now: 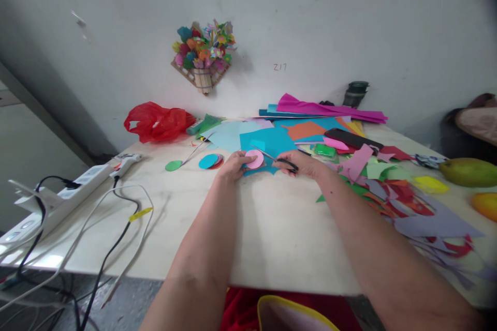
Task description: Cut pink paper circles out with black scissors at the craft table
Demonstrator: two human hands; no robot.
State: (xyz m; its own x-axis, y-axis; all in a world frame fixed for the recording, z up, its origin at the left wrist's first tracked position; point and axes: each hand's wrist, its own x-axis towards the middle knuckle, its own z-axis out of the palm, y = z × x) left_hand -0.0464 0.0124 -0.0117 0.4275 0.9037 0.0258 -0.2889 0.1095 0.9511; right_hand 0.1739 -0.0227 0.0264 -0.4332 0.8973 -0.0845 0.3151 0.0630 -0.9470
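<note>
My left hand (234, 165) is closed on a pink paper circle (254, 160), with the thumb on top of it. The circle overlaps a blue paper sheet (275, 138); whether the hand also grips that sheet, I cannot tell. My right hand (297, 162) is wrapped round the black handles of a pair of scissors (267, 154). Their blades point left, over the blue sheet beside the circle. A small light-blue piece of paper (258, 144) shows near the blade tips. Left of my left hand lies a stack of cut paper circles (209, 161), blue on top.
A green circle (173, 165) lies farther left. Power strips (58, 201) and loose cables cover the left edge. A red plastic bag (157, 121) sits at the back. Paper scraps (388, 196), a black phone (352, 139) and a green mango (468, 172) are on the right.
</note>
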